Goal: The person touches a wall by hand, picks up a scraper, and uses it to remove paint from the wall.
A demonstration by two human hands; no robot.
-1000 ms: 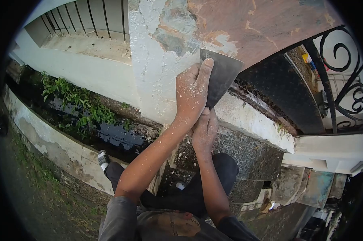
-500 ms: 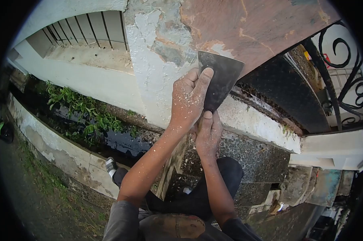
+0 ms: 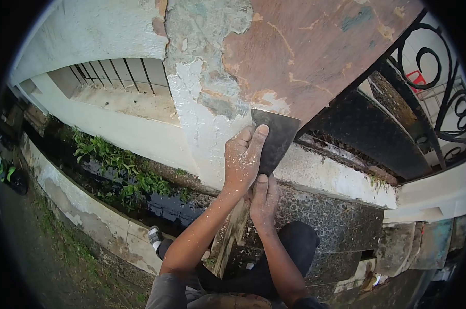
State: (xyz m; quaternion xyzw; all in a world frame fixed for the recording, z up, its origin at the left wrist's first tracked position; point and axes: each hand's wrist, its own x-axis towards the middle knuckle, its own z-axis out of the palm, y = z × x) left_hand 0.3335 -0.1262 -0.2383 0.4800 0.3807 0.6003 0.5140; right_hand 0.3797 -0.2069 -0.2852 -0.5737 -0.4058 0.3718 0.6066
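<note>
A wide dark scraper (image 3: 277, 140) is in both my hands, its blade edge against the pillar where white paint meets a bare reddish-brown patch (image 3: 315, 56). My left hand (image 3: 242, 160) is closed around the blade's left side, thumb pressed along its face. Lower down, my right hand (image 3: 265, 202) is closed at the narrow end; its grip hides the handle. Pale paint flakes speckle my left hand and forearm. Left of the blade, white paint (image 3: 194, 103) borders a greyish, flaking area (image 3: 217, 82).
A barred opening (image 3: 119, 77) is in the white wall at left. Below runs a water-filled ditch (image 3: 166, 211) with green plants (image 3: 125, 175) and a concrete edge (image 3: 88, 206). A black scrolled metal gate (image 3: 367, 134) stands at right, above a white ledge (image 3: 336, 172).
My view has shifted, so the wall, scraper and hands appear lower in the picture. Both hands keep their grip, and the blade stays by the same pale spot.
</note>
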